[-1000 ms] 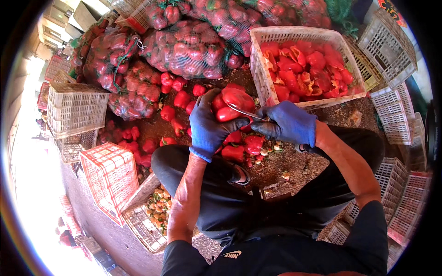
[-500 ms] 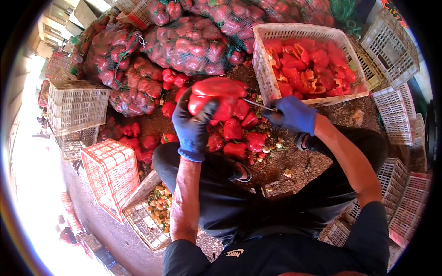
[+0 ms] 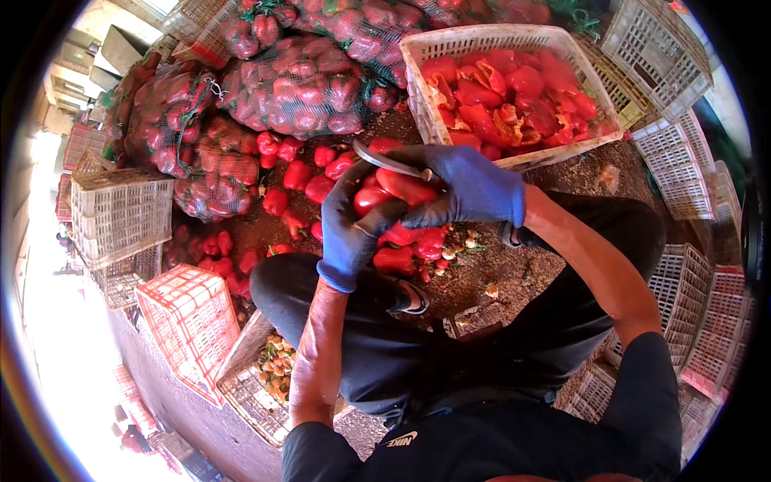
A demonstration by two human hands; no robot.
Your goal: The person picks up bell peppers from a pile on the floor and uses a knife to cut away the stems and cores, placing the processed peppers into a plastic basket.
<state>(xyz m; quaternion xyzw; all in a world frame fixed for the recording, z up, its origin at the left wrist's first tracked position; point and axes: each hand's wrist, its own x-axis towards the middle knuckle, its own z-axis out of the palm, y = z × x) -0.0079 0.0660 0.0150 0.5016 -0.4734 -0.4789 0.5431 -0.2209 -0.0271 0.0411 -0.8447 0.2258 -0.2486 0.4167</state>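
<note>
My left hand [image 3: 351, 221], in a blue glove with a dark palm, is closed around a red bell pepper [image 3: 408, 188]. In my right hand [image 3: 475, 189], gloved alike, is a small knife [image 3: 391, 163] with a curved metal blade. The blade lies across the top of the pepper and points left, toward my left fingers. My right thumb and fingers also press against the pepper's right side, so both hands meet around it. Its stem end and any cut are hidden by the gloves. Loose red peppers [image 3: 394, 259] lie on the ground below my hands.
A pale plastic crate [image 3: 418, 50] of opened red peppers stands ahead on the right. Mesh sacks of peppers [image 3: 297, 88] are piled at the far left. An orange-and-white crate [image 3: 189, 317] and a tilted crate of pepper cores [image 3: 261, 406] sit left of my knees.
My right hand has come in from the right against the pepper. The knife, earlier at the pepper's right side, now lies across its top. The view has shifted slightly.
</note>
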